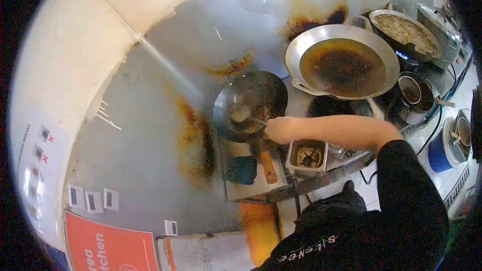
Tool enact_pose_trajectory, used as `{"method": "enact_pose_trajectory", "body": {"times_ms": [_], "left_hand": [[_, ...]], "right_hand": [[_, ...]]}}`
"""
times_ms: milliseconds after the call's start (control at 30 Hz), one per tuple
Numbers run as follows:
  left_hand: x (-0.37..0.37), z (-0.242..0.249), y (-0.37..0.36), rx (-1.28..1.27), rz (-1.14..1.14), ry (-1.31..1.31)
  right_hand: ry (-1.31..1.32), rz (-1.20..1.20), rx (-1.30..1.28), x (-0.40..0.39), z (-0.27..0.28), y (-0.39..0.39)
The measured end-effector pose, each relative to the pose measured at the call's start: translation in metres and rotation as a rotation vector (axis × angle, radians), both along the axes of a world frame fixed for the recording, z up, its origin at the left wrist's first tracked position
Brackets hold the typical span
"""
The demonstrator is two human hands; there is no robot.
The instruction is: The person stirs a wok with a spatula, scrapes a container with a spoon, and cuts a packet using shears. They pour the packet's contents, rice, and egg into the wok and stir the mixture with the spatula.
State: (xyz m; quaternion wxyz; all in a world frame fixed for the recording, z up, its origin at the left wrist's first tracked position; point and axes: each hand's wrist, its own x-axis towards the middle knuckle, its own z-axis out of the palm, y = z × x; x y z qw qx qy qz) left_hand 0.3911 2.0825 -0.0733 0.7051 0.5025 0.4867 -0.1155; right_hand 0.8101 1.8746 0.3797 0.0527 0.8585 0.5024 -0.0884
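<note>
Right hand grips the ladle over the dark wok

The right hand [280, 129] is closed around the handle of what looks like a ladle [240, 114], its head down inside the wok [275, 86]; the bare forearm reaches across the front of the counter [232, 190], and the handle seems to let the fingers stay back from the pan's inner surface; what lies under the ladle's head is too blurred to tell. The left hand does not show, so I cannot tell whether it is open or holding anything.

The wok sits close to the stained wall [150, 135]; a brown wooden handle [269, 168], perhaps the wok's own, points toward the counter's front edge, where it would be easy to reach; a dark cloth [241, 169] lies just beside it, possibly kept there for hot metal.

A square metal tub [306, 168] with brown contents stands near the forearm, probably placed for easy scooping; beyond the arm, a wide pan [293, 60] holds dark liquid, its broad, sloping rim likely helping to contain splashes.
</note>
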Motion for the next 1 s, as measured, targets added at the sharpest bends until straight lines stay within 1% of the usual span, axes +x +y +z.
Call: {"method": "enact_pose_trajectory", "body": {"times_ms": [33, 67, 100, 133, 167, 200, 300, 367, 433, 500, 533, 567, 633, 667, 767, 800, 867, 933, 1000], "left_hand": [[0.004, -0.003, -0.004, 0.000, 0.005, -0.015], [0.004, -0.006, -0.006, 0.002, 0.016, -0.027], [0.005, -0.004, -0.006, 0.009, 0.018, -0.042], [0.008, -0.005, -0.011, 0.007, 0.020, -0.048], [0.009, -0.001, -0.014, 0.007, 0.014, -0.047], [0.010, 0.001, -0.012, 0.007, 0.010, -0.040], [0.024, 0.005, -0.013, 0.030, 0.009, -0.062], [0.034, 0.006, -0.017, 0.033, 0.023, -0.082], [0.033, 0.008, -0.024, 0.039, 0.024, -0.092], [0.036, 0.013, -0.031, 0.052, 0.026, -0.099], [0.040, 0.016, -0.032, 0.062, 0.019, -0.107], [0.041, 0.018, -0.034, 0.072, 0.018, -0.114], [0.048, 0.024, -0.037, 0.098, 0.012, -0.136], [0.053, 0.027, -0.040, 0.113, 0.006, -0.152], [0.066, 0.039, -0.048, 0.168, -0.005, -0.203], [0.075, 0.045, -0.049, 0.200, -0.016, -0.232], [0.094, 0.058, -0.054, 0.271, -0.035, -0.283], [0.125, 0.079, -0.055, 0.344, -0.051, -0.347], [0.152, 0.098, -0.056, 0.400, -0.047, -0.385]], "right_hand": [[0.013, 0.071, -0.058, 0.001, 0.015, -0.013], [-0.048, 0.132, -0.048, 0.010, 0.026, -0.031], [0.111, -0.061, -0.171, -0.015, 0.077, -0.045], [0.092, -0.115, -0.104, -0.012, 0.064, -0.042], [0.085, -0.185, -0.024, -0.012, 0.035, -0.040], [-0.069, -0.166, 0.117, -0.017, 0.003, -0.039], [-0.113, -0.346, 0.169, -0.028, -0.050, -0.050], [-0.113, -0.548, 0.333, -0.037, -0.080, -0.070], [0.036, -0.739, 0.417, -0.038, -0.109, -0.081], [0.211, -0.886, 0.605, -0.056, -0.092, -0.087], [0.246, -0.861, 0.711, -0.075, -0.073, -0.088], [0.194, -0.856, 0.679, -0.083, -0.077, -0.089], [0.092, -0.849, 0.619, -0.104, -0.091, -0.091], [-0.009, -0.876, 0.617, -0.108, -0.116, -0.093], [0.081, -0.804, 0.616, -0.106, -0.117, -0.104], [0.171, -0.807, 0.635, -0.099, -0.111, -0.101], [0.217, -0.693, 0.756, -0.078, -0.106, -0.093], [0.230, -0.469, 0.841, -0.054, -0.067, -0.084], [1.075, -0.593, 0.857, -0.029, -0.005, -0.075]]}}
